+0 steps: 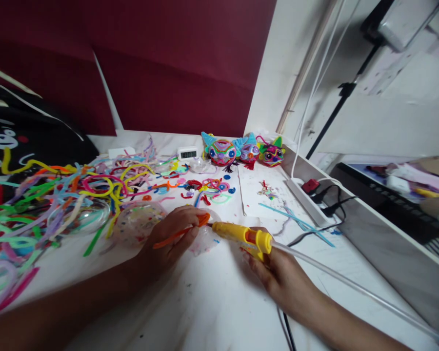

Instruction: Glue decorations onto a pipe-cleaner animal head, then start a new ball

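My left hand pinches an orange pipe cleaner, whose end is coiled at the fingertips. Wrapped round the grip of a yellow hot glue gun is my right hand. The gun's nozzle points left and is right at the orange coil; I cannot tell whether they touch. A long clear glue stick sticks out of the gun's back. Below the nozzle lies a clear, glue-smeared plastic piece. Just left of my left hand is a clear dome speckled with coloured bits.
Tangled pipe cleaners cover the table's left side. Colourful animal-head ornaments stand at the back beside a small digital clock. A power strip with plugs lies along the right-hand ledge. Blue pipe cleaners lie near it.
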`<state>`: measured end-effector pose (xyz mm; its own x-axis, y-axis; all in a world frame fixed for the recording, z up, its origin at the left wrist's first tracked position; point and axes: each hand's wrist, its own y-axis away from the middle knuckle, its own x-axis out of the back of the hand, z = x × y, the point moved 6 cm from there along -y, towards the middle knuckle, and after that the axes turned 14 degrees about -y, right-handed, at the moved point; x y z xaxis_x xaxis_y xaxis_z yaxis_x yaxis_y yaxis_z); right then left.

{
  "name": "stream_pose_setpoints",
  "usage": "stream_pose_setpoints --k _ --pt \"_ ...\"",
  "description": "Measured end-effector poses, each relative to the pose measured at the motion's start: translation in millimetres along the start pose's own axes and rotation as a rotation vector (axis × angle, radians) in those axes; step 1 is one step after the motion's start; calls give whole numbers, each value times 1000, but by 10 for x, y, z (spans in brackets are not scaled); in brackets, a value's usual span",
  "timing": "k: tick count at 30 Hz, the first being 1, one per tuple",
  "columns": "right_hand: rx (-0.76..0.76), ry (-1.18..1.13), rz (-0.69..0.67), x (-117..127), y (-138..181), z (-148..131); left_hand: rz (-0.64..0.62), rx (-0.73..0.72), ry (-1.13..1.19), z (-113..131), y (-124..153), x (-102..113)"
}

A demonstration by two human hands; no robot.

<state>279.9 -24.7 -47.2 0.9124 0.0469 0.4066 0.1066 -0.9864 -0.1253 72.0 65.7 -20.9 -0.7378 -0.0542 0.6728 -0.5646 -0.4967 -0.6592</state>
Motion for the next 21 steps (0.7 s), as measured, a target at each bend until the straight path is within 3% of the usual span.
stream_pose_setpoints --k 21 --pt "19 -22 53 20 -106 55 -12 31 -28 5 -2 -2"
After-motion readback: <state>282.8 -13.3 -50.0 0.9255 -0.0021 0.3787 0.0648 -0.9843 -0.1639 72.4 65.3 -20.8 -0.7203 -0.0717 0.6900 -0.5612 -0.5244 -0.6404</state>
